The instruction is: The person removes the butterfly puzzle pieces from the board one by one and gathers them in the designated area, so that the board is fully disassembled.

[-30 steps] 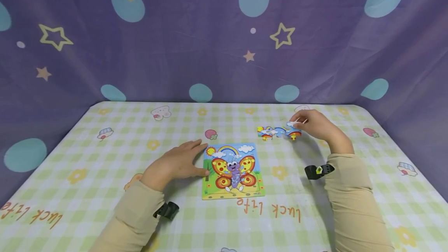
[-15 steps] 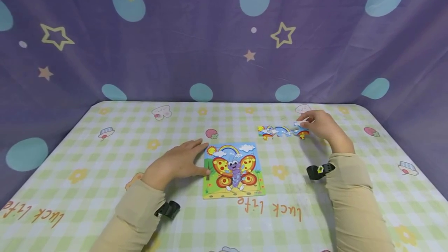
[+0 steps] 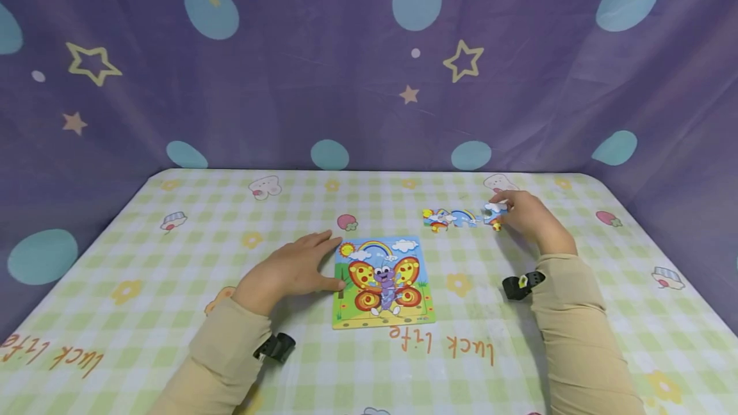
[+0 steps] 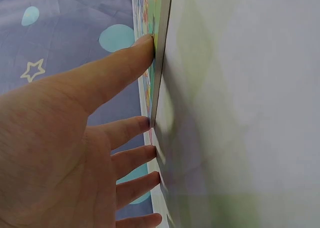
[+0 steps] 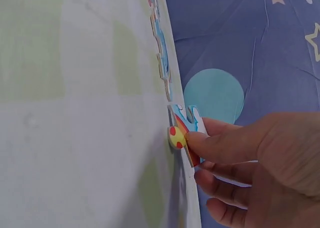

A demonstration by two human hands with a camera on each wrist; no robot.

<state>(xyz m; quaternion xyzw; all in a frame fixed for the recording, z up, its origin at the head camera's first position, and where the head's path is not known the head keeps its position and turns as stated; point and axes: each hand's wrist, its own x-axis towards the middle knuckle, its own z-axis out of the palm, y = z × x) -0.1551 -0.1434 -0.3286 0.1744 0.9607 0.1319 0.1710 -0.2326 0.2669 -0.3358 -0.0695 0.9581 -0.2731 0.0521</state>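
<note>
A square puzzle board (image 3: 383,282) with a butterfly picture lies flat on the table. My left hand (image 3: 291,271) rests beside it, fingers stretched out, the thumb touching its left edge and the index fingertip at its upper left corner. Farther back, my right hand (image 3: 530,216) pinches a puzzle piece (image 5: 186,130) between thumb and fingers. That piece shows cloud, blue sky and a yellow knob with red spots, and in the right wrist view it is tilted up from the tabletop. Just left of it lies a row of joined puzzle pieces (image 3: 463,218) with a sun and rainbow.
A green-and-white checked tablecloth (image 3: 190,261) printed with flowers, strawberries and lettering covers the table. Behind the far edge hangs a purple curtain (image 3: 300,82) with stars and blue spots. Each wrist wears a black camera band (image 3: 523,284).
My right hand has drawn the puzzle piece to the right, leaving a small gap from the row, and then tipped it. The left hand and the board stay in place.
</note>
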